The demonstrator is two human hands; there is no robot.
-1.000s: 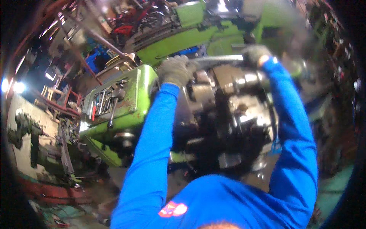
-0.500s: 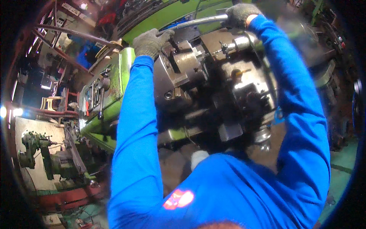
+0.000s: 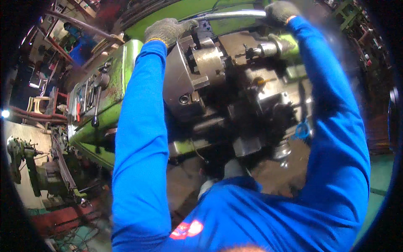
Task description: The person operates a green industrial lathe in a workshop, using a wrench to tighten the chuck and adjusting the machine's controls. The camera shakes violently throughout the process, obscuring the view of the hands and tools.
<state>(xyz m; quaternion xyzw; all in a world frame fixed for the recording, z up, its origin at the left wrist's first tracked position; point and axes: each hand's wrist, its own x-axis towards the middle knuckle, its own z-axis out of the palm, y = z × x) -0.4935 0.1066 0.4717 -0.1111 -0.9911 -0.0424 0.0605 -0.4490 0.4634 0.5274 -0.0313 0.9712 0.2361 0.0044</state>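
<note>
Up at 12 o'clock, a long steel bar runs nearly level over the green lathe, w/ both gloved hands on it. Left hand at about 11 o'clock, fingers clenched round the bar's left end, just above the chuck. Right hand at 1 o'clock, fingers wrapped on the bar's right end; grip looks closed, tho partly cut off by the frame rim. Both arms in blue sleeves, stretched up from 6 o'clock.

Handling, as a judgement: bar is rigid, prob. heavy, smooth shiny metal, so likely slick, esp. if oily; knit gloves help. Best held as now, hands well apart near each end for leverage & control. Not fragile.

Tool post sits right of chuck at approx 1 o'clock. Levers on headstock at 9 o'clock. Another machine stands at 8 o'clock.
</note>
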